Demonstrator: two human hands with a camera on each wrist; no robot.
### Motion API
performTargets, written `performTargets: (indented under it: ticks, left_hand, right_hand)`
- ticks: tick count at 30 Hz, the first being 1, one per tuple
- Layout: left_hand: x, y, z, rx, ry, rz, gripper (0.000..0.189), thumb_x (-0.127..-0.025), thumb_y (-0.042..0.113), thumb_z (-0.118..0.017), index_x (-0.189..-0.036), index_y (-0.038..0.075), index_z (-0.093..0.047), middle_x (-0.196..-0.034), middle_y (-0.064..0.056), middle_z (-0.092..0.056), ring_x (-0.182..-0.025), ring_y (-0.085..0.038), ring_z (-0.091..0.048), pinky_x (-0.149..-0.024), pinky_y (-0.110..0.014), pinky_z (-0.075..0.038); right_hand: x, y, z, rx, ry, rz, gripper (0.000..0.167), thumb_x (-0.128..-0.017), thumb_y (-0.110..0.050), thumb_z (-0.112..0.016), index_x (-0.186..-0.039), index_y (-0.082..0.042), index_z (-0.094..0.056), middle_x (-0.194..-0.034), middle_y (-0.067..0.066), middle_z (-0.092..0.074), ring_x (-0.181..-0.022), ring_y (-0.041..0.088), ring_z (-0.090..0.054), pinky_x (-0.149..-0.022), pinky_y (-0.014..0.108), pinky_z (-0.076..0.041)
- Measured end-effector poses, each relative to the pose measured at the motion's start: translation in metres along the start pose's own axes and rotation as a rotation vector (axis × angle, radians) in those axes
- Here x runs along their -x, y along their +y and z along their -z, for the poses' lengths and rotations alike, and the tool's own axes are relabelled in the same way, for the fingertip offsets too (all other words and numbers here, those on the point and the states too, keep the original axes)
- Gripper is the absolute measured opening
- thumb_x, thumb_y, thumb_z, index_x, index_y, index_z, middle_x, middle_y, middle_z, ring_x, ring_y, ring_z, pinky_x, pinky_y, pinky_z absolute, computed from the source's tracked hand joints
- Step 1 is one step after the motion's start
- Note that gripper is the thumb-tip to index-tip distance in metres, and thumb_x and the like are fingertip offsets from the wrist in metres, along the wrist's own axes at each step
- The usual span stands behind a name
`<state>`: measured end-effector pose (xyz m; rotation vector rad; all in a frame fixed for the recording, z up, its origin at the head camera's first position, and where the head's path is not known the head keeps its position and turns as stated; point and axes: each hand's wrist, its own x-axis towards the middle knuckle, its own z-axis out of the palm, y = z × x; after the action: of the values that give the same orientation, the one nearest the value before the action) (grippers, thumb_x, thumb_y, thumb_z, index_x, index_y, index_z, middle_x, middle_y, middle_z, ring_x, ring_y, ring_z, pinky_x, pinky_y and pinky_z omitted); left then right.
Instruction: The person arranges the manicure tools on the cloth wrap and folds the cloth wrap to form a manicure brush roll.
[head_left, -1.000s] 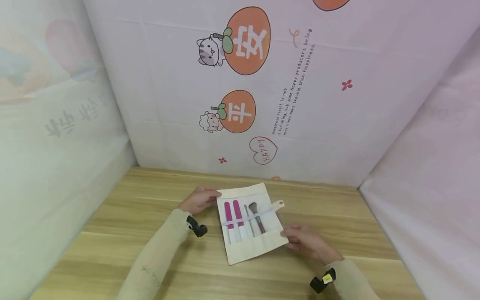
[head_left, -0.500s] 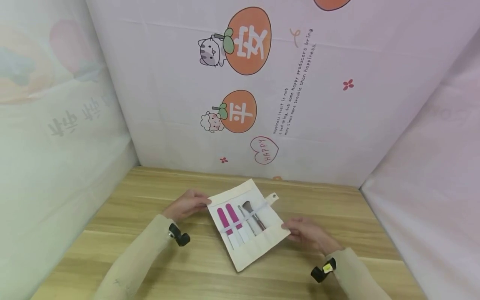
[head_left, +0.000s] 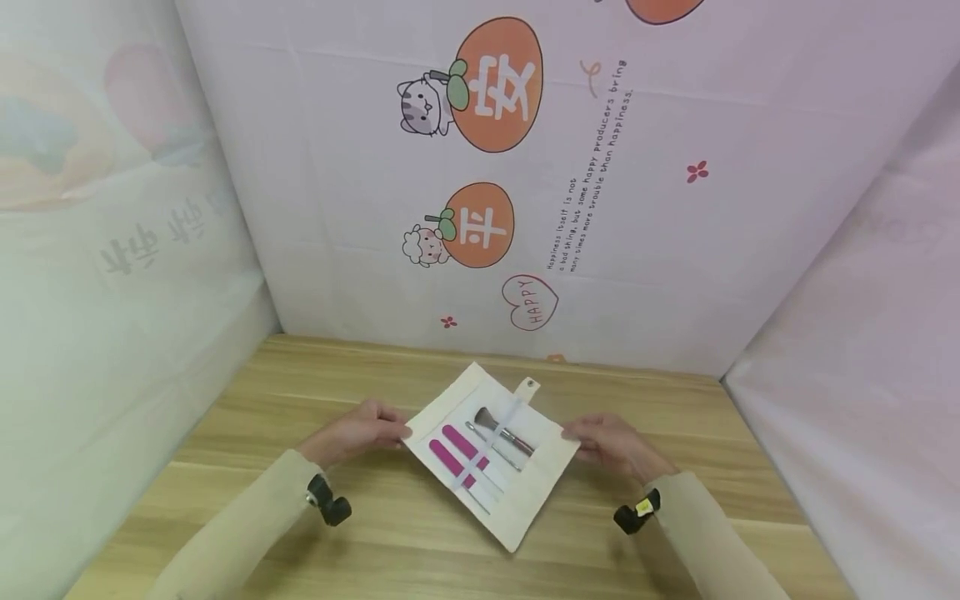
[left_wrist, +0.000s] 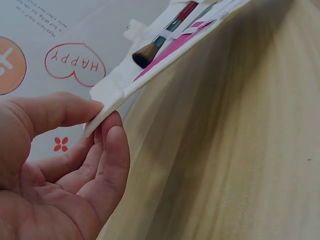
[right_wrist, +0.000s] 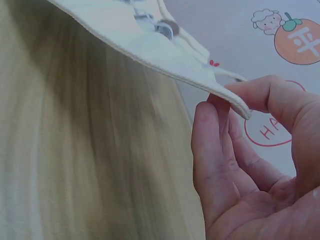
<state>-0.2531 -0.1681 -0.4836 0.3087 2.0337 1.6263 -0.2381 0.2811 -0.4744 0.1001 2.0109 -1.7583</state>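
Observation:
An unfolded cream fabric tool pouch (head_left: 536,492) is held up between both hands, turned cornerwise in the head view. My left hand (head_left: 352,435) pinches its left corner between thumb and fingers, as the left wrist view shows closely. The opposite corner is pinched by my right hand (head_left: 618,447). Under a white elastic band (head_left: 487,446) sit two tools with magenta ends (head_left: 452,461), a thin metal tool (head_left: 491,444) and a brown-handled makeup brush (head_left: 487,419). A snap tab (head_left: 528,388) sticks out at the pouch's far edge. The tools' lower ends are tucked in a pocket.
A wood-grain table (head_left: 375,533) lies beneath the pouch. Behind it rises a white printed cloth wall (head_left: 360,275), with more cloth at the left (head_left: 150,333) and right (head_left: 862,350). Each wrist carries a small black camera.
The pouch has turned counterclockwise in the head view, tools and all. My left hand has moved left and nearer, while my right hand has shifted slightly away from me.

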Motion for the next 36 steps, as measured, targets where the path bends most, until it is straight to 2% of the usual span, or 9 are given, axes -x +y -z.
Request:
performTargets:
  ticks: [4, 12, 17, 19, 23, 28, 32, 36]
  left_hand:
    - [0.01, 0.003, -0.014, -0.049, -0.002, 0.019, 0.03, -0.096, 0.018, -0.075, -0.115, -0.006, -0.072, -0.109, -0.013, -0.076, -0.093, -0.017, -0.071, -0.086, -0.03, -0.062]
    - [0.024, 0.005, -0.045, -0.121, -0.1, -0.02, 0.02, -0.092, 0.018, -0.078, -0.097, 0.0, -0.074, -0.083, -0.001, -0.071, -0.077, -0.012, -0.064, -0.072, -0.026, -0.055]
    - [0.03, 0.0, -0.057, -0.126, -0.134, -0.047, 0.018, -0.09, 0.015, -0.079, -0.088, -0.001, -0.072, -0.079, 0.0, -0.068, -0.073, -0.012, -0.064, -0.069, -0.024, -0.054]
    - [0.031, -0.003, -0.06, -0.161, -0.126, -0.053, 0.018, -0.09, 0.016, -0.08, -0.084, 0.001, -0.072, -0.076, 0.001, -0.069, -0.071, -0.012, -0.063, -0.066, -0.023, -0.051]
    - [0.031, -0.008, -0.065, -0.209, -0.103, -0.046, 0.02, -0.089, 0.018, -0.081, -0.078, 0.004, -0.072, -0.07, 0.001, -0.069, -0.066, -0.011, -0.062, -0.061, -0.022, -0.048]
    - [0.034, -0.011, -0.07, -0.214, -0.086, -0.025, 0.02, -0.088, 0.014, -0.081, -0.077, 0.002, -0.07, -0.07, -0.002, -0.07, -0.064, -0.013, -0.064, -0.062, -0.025, -0.054]
    - [0.035, -0.011, -0.072, -0.234, -0.057, -0.013, 0.018, -0.087, 0.01, -0.08, -0.076, 0.001, -0.069, -0.07, -0.004, -0.07, -0.064, -0.013, -0.065, -0.064, -0.027, -0.057]
    - [0.037, -0.014, -0.072, -0.269, -0.033, -0.005, 0.018, -0.086, 0.01, -0.081, -0.074, 0.003, -0.069, -0.068, -0.003, -0.07, -0.062, -0.013, -0.063, -0.061, -0.026, -0.055]
  right_hand:
    - [-0.008, -0.002, 0.009, 0.043, 0.026, 0.007, 0.05, -0.097, -0.017, -0.075, -0.135, 0.011, -0.06, -0.113, 0.007, -0.078, -0.101, 0.016, -0.076, -0.093, 0.031, -0.062]
    - [-0.021, -0.008, 0.023, 0.12, 0.047, 0.049, 0.051, -0.098, -0.023, -0.075, -0.136, 0.009, -0.061, -0.121, 0.009, -0.076, -0.108, 0.017, -0.073, -0.099, 0.033, -0.059]
    - [-0.03, -0.014, 0.021, 0.179, 0.025, 0.083, 0.05, -0.098, -0.026, -0.075, -0.133, 0.008, -0.064, -0.126, 0.013, -0.074, -0.114, 0.02, -0.072, -0.108, 0.038, -0.055]
    - [-0.033, -0.015, 0.02, 0.192, 0.036, 0.09, 0.048, -0.098, -0.027, -0.075, -0.131, 0.007, -0.066, -0.125, 0.013, -0.075, -0.114, 0.02, -0.072, -0.109, 0.039, -0.055]
    - [-0.041, -0.016, 0.015, 0.231, 0.075, 0.094, 0.046, -0.095, -0.03, -0.079, -0.127, 0.003, -0.071, -0.123, 0.013, -0.076, -0.114, 0.021, -0.072, -0.107, 0.04, -0.056]
    - [-0.048, -0.015, 0.004, 0.292, 0.127, 0.088, 0.043, -0.093, -0.032, -0.08, -0.123, -0.002, -0.074, -0.123, 0.013, -0.076, -0.115, 0.023, -0.072, -0.108, 0.045, -0.055]
    - [-0.054, -0.013, -0.005, 0.285, 0.161, 0.08, 0.038, -0.092, -0.029, -0.081, -0.121, -0.003, -0.075, -0.12, 0.011, -0.078, -0.112, 0.023, -0.073, -0.107, 0.046, -0.056]
    - [-0.06, -0.008, -0.012, 0.26, 0.192, 0.088, 0.033, -0.09, -0.024, -0.082, -0.116, -0.003, -0.077, -0.113, 0.01, -0.079, -0.103, 0.02, -0.074, -0.099, 0.041, -0.059]
